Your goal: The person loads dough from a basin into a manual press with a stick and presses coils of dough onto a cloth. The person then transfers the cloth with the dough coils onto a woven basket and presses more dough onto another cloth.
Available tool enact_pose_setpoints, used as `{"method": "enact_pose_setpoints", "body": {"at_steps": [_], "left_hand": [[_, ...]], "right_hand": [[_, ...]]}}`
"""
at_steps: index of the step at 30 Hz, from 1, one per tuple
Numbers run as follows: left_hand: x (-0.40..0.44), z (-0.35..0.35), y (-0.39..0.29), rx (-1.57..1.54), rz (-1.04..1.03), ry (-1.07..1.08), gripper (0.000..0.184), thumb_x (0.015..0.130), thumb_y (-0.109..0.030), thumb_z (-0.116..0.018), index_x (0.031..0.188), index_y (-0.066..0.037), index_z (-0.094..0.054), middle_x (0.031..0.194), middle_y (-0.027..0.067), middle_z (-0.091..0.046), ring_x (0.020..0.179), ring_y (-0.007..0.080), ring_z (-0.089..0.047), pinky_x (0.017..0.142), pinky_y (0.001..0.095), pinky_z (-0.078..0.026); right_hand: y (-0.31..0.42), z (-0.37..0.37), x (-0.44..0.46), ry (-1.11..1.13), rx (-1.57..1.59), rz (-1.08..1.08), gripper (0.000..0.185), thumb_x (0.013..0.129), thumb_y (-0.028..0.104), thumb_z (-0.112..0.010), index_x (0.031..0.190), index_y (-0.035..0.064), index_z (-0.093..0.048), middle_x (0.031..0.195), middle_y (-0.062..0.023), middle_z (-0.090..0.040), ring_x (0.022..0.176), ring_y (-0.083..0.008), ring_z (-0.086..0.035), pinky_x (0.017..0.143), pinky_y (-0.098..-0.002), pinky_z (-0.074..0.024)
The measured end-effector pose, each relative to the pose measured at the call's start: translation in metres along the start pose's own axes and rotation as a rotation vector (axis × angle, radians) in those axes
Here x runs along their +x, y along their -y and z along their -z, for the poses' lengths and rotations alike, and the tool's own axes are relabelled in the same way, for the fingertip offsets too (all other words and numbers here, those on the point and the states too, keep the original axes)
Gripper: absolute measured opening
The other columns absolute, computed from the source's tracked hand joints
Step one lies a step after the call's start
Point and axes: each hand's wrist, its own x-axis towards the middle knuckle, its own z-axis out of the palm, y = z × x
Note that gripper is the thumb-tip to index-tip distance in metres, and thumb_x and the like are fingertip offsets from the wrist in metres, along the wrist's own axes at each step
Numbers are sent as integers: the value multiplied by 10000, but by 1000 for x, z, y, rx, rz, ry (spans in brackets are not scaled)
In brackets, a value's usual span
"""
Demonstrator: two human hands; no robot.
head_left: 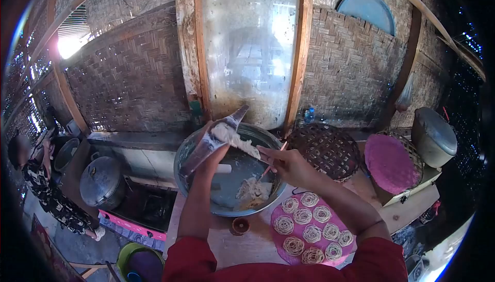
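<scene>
My left hand [217, 153] is closed around a long, dusty wooden press [198, 154], tilted above a wide metal basin [181, 199]. Pale sticky dough [227, 133] sits at the press's middle and trails toward my right hand. My right hand [291, 167] grips a flat spatula [262, 151], whose far end meets that dough. A thin stick also shows beside those fingers, but how it is held is unclear. Inside the basin lie a lump of dough [252, 190] and a white cylinder [223, 168]. Several coiled noodle nests [311, 233] rest on a pink sheet [278, 220] at right.
A small brown cup [240, 225] stands before the basin. Woven baskets [325, 150], a pink round cloth [392, 160] and a large pot [435, 135] are at right. Leftward are a lidded pot [100, 181], a green tub [126, 256] and another person [54, 194].
</scene>
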Motion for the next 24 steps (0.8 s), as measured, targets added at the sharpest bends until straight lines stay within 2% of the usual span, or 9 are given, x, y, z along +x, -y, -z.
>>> {"method": "enact_pose_setpoints", "body": {"at_steps": [2, 5, 7, 11, 13, 14, 16, 20, 24], "left_hand": [[-1, -14, 98, -293, 164, -168, 247, 716, -126, -708, 914, -42, -586, 894, 128, -628, 840, 269, -614, 756, 337, -487], [12, 37, 46, 65, 176, 33, 354, 780, -206, -669, 1076, -59, -542, 1075, 124, -610, 1007, 245, -578, 922, 326, -434], [9, 61, -13, 366, 113, 51, 441, 820, -287, -637, 1187, -59, -546, 1190, 85, -582, 1152, 231, -500, 1032, 351, -316], [29, 111, -37, -532, 471, -170, 348, 777, -142, -640, 1101, -32, -574, 977, 95, -617, 896, 214, -586, 811, 328, -455], [38, 125, -72, -1080, 260, -119, 224, 745, -63, -583, 967, -66, -553, 808, 44, -533, 734, 135, -509, 669, 277, -420], [42, 123, -99, -1118, 244, -151, 99, 760, -125, -514, 830, -81, -460, 725, 4, -427, 651, 116, -417, 609, 264, -347], [36, 114, -107, -1330, 289, -59, 90, 765, -135, -518, 811, -91, -454, 716, -6, -417, 644, 107, -413, 602, 262, -342], [17, 80, -106, -1709, 434, 158, 103, 779, -158, -538, 770, -115, -445, 714, -23, -414, 637, 101, -425, 600, 265, -353], [-2, 63, -100, -1825, 569, 166, 108, 787, -175, -542, 764, -117, -453, 712, -20, -421, 629, 98, -434, 605, 264, -368]], "right_hand": [[-3, 9, 0, 111, 149, -82, 502, 790, -89, -468, 1262, 72, -525, 875, -121, -659, 636, -158, -580, 649, -291, -484], [-28, 9, 4, 274, 11, -165, 420, 820, -19, -496, 1210, 110, -584, 930, -87, -653, 702, -189, -611, 703, -335, -496], [-69, -22, 6, 562, -792, -114, 302, 860, 141, -539, 1146, 160, -636, 1021, -63, -635, 871, -248, -616, 820, -387, -470], [-93, -42, 10, 580, -1139, -44, 279, 854, 297, -561, 1088, 190, -670, 1071, -70, -608, 1004, -295, -568, 900, -417, -413], [-65, -27, 16, 194, -665, -5, 410, 876, 422, -531, 1160, 140, -622, 1186, -92, -566, 1104, -273, -528, 963, -405, -379], [-55, -27, 17, 200, -660, -2, 410, 876, 422, -531, 1160, 140, -622, 1186, -92, -566, 1104, -273, -528, 963, -405, -379], [-35, -33, 18, 305, 599, -208, 668, 887, 588, -414, 1277, 52, -496, 1290, -119, -502, 1166, -265, -496, 1003, -413, -358], [12, -63, 3, 521, 1664, -677, 850, 864, 676, -288, 1326, -33, -368, 1275, -165, -507, 1223, -283, -455, 1029, -425, -344], [7, -75, -24, 476, 1965, -584, 766, 887, 620, -330, 1266, -37, -437, 1224, -168, -540, 1178, -308, -489, 997, -426, -380]]}}
